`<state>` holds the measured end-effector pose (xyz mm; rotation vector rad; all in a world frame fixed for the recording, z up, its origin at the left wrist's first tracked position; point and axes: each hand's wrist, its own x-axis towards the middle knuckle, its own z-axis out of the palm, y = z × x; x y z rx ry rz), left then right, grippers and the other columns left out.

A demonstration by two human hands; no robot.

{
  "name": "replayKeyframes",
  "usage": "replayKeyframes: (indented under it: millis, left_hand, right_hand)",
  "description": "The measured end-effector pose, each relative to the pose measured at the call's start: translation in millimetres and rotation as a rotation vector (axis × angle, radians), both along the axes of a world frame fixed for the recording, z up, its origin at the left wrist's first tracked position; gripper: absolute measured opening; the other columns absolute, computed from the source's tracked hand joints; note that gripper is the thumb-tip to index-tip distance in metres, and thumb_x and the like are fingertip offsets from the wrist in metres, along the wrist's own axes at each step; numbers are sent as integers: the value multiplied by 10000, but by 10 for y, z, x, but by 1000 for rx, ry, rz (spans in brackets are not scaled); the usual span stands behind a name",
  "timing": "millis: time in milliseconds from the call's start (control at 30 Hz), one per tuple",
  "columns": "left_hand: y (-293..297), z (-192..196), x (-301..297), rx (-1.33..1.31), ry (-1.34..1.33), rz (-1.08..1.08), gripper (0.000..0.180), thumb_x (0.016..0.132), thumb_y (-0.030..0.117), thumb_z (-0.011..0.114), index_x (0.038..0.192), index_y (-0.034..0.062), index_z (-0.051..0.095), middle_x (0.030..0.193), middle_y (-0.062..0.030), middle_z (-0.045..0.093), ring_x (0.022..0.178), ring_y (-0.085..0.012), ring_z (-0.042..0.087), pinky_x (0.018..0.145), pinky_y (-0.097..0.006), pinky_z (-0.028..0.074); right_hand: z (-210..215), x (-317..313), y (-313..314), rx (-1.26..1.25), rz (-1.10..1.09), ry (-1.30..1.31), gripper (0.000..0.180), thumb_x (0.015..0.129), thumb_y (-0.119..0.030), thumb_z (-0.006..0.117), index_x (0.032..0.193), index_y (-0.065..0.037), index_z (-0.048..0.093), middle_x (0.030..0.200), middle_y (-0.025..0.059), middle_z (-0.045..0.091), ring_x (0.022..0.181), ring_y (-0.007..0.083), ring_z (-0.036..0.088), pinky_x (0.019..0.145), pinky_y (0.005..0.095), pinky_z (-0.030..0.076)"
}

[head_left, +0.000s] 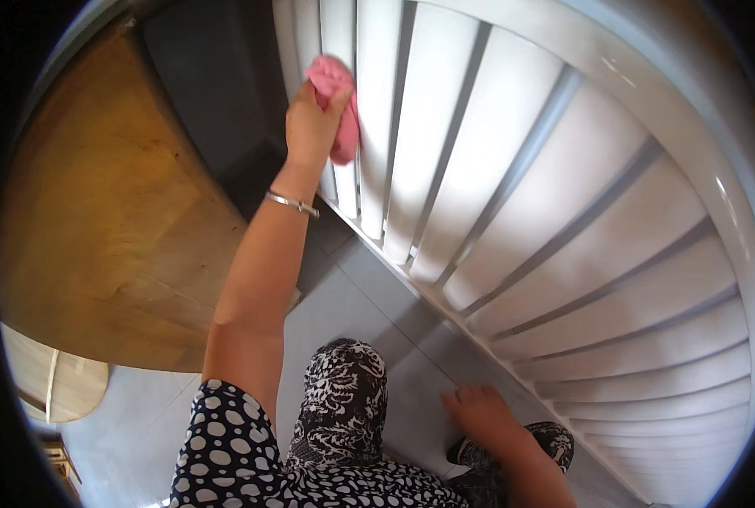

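My left hand (310, 131) grips a bunched pink cloth (345, 140) with its fingers closed round it. The cloth rests against the upright slats at the far left end of a white slatted panel (513, 144), which looks like a railing or a radiator. A silver bangle circles my left wrist. Low in the view, my right hand (483, 415) hangs above my right leg and holds nothing. Its fingers look loosely apart, slightly blurred, and do not touch the slats.
A large brown wooden tabletop (115, 220) stands at my left, close by my left arm. Beyond it is a dark recess (217, 85). A round pale wooden piece (77, 385) lies at the lower left. Grey floor tiles (344, 296) run beneath the panel.
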<state>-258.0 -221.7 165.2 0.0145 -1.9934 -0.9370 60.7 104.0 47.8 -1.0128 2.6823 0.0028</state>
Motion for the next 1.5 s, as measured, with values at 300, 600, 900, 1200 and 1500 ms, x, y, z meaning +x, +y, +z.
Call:
replayKeyframes:
  millis: [300, 600, 900, 1200, 1500]
  left_hand:
    - [-14, -1528, 46, 132, -247, -123, 609, 733, 341, 755, 1161, -8, 497, 1010, -228, 627, 938, -360, 619, 787, -383, 500]
    - [2, -2136, 55, 220, -299, -94, 606, 703, 345, 767, 1136, 12, 505, 1021, -221, 622, 933, -371, 612, 795, -396, 493]
    - [-158, -2136, -3, 186, -381, -61, 579, 713, 376, 743, 1090, -14, 540, 1033, -234, 602, 988, -383, 579, 823, -423, 479]
    - [-269, 110, -426, 143, 264, -123, 401, 787, 289, 716, 965, -46, 587, 888, -197, 631, 785, -296, 614, 713, -351, 484]
    - [-335, 590, -860, -135, -181, 167, 706, 811, 526, 580, 1232, -15, 411, 1154, -306, 516, 1065, -445, 522, 922, -452, 435]
  right_hand:
    - [-228, 51, 79, -117, 10, -22, 310, 738, -239, 649, 1001, -106, 552, 805, 61, 567, 764, 246, 595, 687, 383, 449]
    - [-280, -11, 84, -141, 12, -99, 302, 730, -271, 690, 934, -101, 547, 838, 75, 575, 796, 264, 607, 715, 408, 451]
    - [-408, -189, 2, -111, 1, -156, 292, 740, -278, 684, 938, -102, 563, 847, 89, 593, 801, 286, 610, 721, 421, 454]
    - [-253, -198, 42, 7, 23, -187, 296, 753, -300, 677, 949, -107, 569, 866, 90, 606, 820, 281, 616, 729, 427, 461]
    - [-160, -182, 116, -20, 9, -175, 324, 739, -296, 686, 967, -109, 553, 849, 86, 594, 811, 266, 610, 728, 413, 463]
